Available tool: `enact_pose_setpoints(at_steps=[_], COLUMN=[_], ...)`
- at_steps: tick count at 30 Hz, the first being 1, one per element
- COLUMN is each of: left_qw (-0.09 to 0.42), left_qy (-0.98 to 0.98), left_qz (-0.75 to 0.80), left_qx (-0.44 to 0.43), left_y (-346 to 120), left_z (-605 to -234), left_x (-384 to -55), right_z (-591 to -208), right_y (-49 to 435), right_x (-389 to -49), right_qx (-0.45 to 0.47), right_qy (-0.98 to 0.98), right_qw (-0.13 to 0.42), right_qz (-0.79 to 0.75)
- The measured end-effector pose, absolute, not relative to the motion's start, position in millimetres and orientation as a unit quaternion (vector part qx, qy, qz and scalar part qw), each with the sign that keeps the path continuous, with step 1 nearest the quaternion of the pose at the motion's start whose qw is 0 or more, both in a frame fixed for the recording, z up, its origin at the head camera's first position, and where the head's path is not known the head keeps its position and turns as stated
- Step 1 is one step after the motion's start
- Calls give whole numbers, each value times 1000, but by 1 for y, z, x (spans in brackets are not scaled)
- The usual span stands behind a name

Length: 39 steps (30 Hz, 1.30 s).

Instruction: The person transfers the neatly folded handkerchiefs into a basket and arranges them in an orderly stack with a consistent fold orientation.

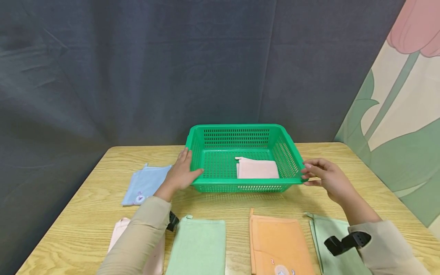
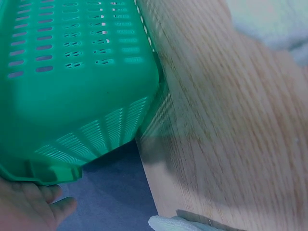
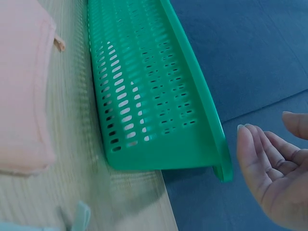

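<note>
A green plastic basket (image 1: 240, 184) with slotted walls stands toward the back of the wooden table. Inside it, at the front right, lies a folded pale pink cloth (image 1: 258, 169). My left hand (image 1: 181, 170) is at the basket's left rim, fingers extended along the outer side and thumb spread toward the front corner. In the left wrist view its fingers (image 2: 57, 207) show just below the rim. Beside the right front corner is my right hand (image 1: 324, 177), fingers loosely bent. The right wrist view has a gap between those fingers (image 3: 250, 159) and the rim.
On the table (image 1: 237, 206), a blue cloth (image 1: 151, 183) lies left of the basket. Nearer lie a pink cloth (image 1: 118, 231) partly under my left sleeve, a green cloth (image 1: 197, 244), an orange cloth (image 1: 280, 240) and another green cloth (image 1: 331, 236). A dark curtain (image 1: 206, 65) hangs behind.
</note>
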<state>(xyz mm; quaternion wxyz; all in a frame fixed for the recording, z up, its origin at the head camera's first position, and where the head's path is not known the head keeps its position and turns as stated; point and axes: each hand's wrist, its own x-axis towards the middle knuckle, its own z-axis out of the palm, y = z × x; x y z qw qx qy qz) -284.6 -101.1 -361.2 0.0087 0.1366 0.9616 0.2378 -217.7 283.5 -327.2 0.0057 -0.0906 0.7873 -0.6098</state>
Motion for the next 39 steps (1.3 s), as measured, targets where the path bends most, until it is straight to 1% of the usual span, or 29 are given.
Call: enact_pose_setpoints(at_steps=[8, 39], left_qw=[10, 13], left_qy=[962, 961], left_qz=[237, 243], left_qx=[138, 133], left_y=[-101, -101], left_z=[-361, -359], left_x=[-285, -284], right_z=[-333, -360], right_y=[298, 346], right_x=[-206, -179], right_qx=[-83, -42], right_qy=[804, 844], right_qw=[11, 74], right_qz=[-589, -530])
